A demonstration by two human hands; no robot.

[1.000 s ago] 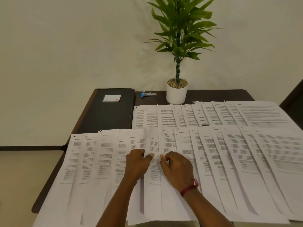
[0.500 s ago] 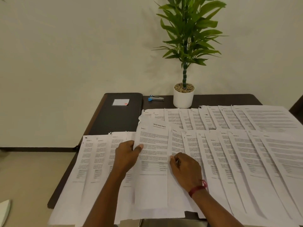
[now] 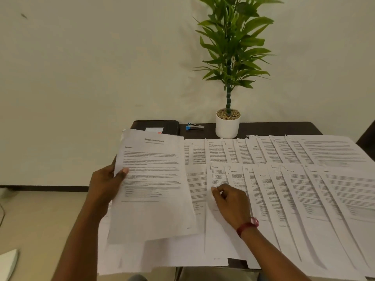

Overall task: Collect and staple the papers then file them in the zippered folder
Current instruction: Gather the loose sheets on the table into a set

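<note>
dark counter [image 3: 274,128] carries two rows of overlapping papers [image 3: 304,189], zippered folder [image 3: 168,125] and stapler [image 3: 194,126] at its far left. left hand [image 3: 105,187] grips a lifted stack [image 3: 152,179] by its left edge, thumb on top; right hand [image 3: 231,203] curls its fingers [image 3: 215,189], pinching the edge of a near-row sheet [image 3: 218,177].

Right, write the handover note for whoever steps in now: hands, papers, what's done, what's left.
Left hand grips the gathered stack by its left edge, lifted off the table.
Right hand pinches the edge of the next sheet in the front row.
Back row lies fanned out.
Stapler and zippered folder sit at the far edge.
Done: some sheets collected.
Left: gather the rest, staple, file.
</note>
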